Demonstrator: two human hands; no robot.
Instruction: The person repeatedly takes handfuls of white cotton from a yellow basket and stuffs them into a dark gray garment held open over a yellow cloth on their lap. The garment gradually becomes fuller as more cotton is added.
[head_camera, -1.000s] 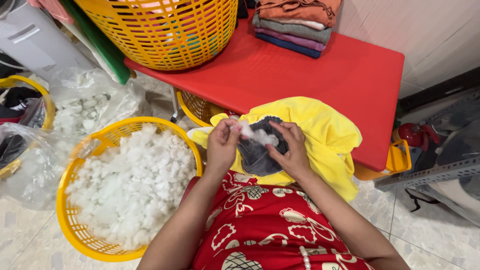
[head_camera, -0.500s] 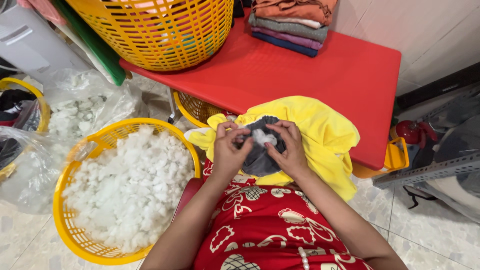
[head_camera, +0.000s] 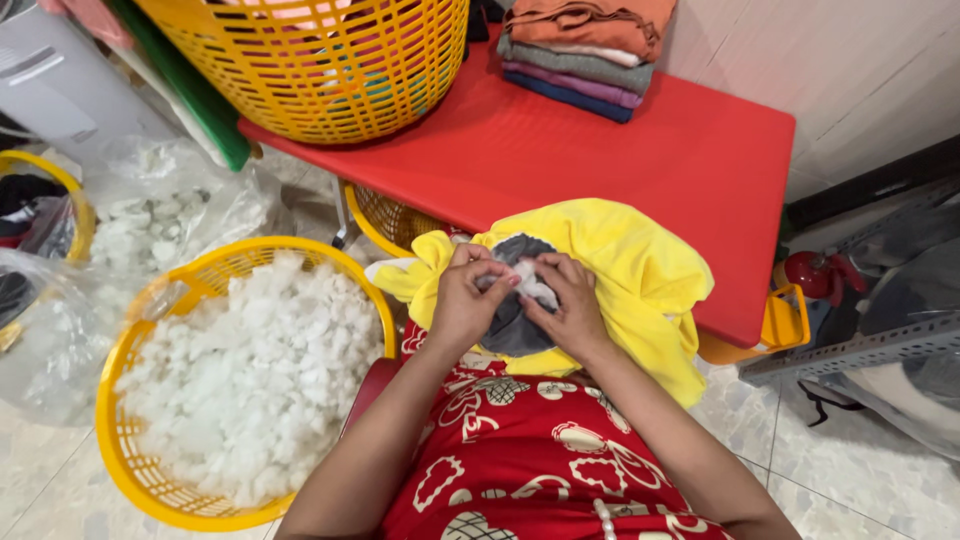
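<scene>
A yellow plush cover (head_camera: 620, 270) with a grey inner opening (head_camera: 515, 325) lies on my lap against the edge of the red table (head_camera: 640, 170). My left hand (head_camera: 465, 300) and my right hand (head_camera: 570, 305) meet at that opening. Between their fingertips is a tuft of white stuffing (head_camera: 530, 288), pressed into the grey part. Both hands pinch the stuffing and the fabric edge. At my left stands a yellow basket (head_camera: 215, 270) heaped with white stuffing (head_camera: 250, 380).
On the table stand a large yellow mesh basket (head_camera: 320, 70) and a stack of folded clothes (head_camera: 585, 55). Clear plastic bags (head_camera: 150, 220) holding stuffing lie on the floor at left. Another yellow basket (head_camera: 385, 220) sits under the table. A red object (head_camera: 810, 272) and grey metal rails (head_camera: 860, 345) are at right.
The tuft of white stuffing has gone deeper into the grey opening. Both hands have closed in on it and stay together at the opening.
</scene>
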